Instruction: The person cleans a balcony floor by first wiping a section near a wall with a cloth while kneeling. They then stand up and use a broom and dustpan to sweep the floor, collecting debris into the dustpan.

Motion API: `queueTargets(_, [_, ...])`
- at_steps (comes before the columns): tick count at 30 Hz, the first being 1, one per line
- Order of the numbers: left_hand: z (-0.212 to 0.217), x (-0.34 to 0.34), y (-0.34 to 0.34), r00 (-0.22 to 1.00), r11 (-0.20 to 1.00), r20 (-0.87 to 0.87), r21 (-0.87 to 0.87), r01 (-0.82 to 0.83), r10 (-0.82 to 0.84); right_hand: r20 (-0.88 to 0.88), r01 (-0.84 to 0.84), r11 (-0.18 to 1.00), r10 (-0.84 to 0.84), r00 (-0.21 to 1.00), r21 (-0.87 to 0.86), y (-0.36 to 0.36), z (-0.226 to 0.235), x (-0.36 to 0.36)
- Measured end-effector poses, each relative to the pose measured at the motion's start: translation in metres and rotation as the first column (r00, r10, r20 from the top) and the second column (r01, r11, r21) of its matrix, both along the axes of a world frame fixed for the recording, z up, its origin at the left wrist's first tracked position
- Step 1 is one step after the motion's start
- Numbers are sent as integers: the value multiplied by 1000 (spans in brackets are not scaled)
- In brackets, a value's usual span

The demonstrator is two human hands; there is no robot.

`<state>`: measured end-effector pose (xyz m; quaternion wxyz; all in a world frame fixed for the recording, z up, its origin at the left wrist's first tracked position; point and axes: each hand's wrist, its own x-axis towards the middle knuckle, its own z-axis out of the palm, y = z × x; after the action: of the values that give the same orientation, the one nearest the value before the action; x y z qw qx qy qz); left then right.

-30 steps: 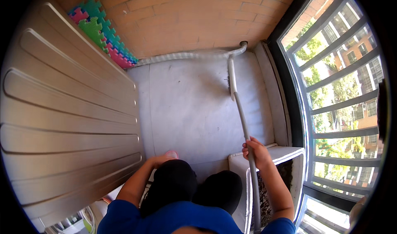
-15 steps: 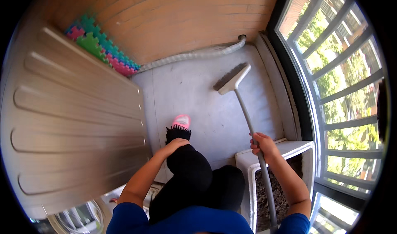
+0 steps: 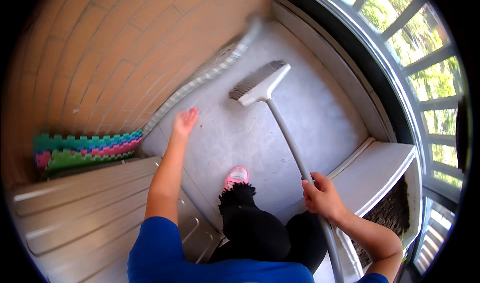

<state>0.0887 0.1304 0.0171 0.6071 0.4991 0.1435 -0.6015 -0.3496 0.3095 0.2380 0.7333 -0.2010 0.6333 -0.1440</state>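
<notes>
At the far left one stack of interlocking foam mats in green, blue and pink [image 3: 82, 150] leans against the brick wall, and the left hand [image 3: 185, 121] hangs open above the grey concrete floor [image 3: 320, 108], holding nothing. Ahead and between the two hands, the single grey-handled broom with a white head and dark bristles [image 3: 260, 85] rests its bristles on the floor, well apart from the left hand. The right hand [image 3: 322, 195] is closed around the broom's handle low down, just beside one white plastic planter box of dark soil [image 3: 387, 165].
</notes>
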Motion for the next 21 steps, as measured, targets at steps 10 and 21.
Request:
queueTargets(10, [-27, 26, -79, 993, 997, -108, -50, -51, 46, 19, -120, 990, 122, 992, -74, 45, -9, 14])
queueTargets(21, [-34, 40, -102, 974, 994, -197, 47, -101, 108, 25, -505, 803, 539, 842, -317, 7, -17, 44])
